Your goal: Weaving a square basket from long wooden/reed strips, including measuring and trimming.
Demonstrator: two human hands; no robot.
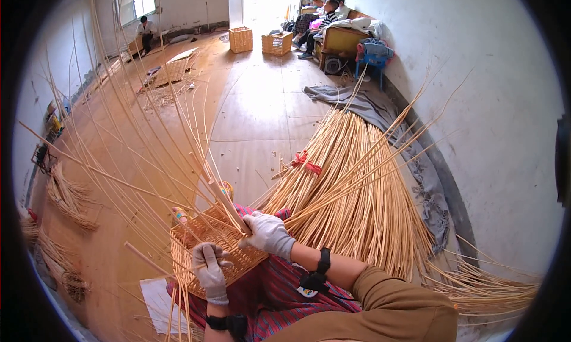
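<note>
A partly woven wicker basket (229, 241) with pale upright rods lies tilted over my lap, on striped red-purple cloth. My right hand (270, 233), in a grey-white glove, is closed on the basket's upper right corner, beside a thick stick (228, 206). Several long thin rods (351, 196) stretch from that corner toward the upper right. At the basket's near left side is my left hand (209, 270), gloved too. Its fingers are curled together against the weave; whatever they pinch is too small to make out.
A big heap of peeled rods (363, 205), partly tied with a red strip (306, 162), lies at my right beside a grey cloth (416, 163). More bundles (68, 193) lie on the left floor. Two finished-looking baskets (241, 39) stand farther off, near several seated people.
</note>
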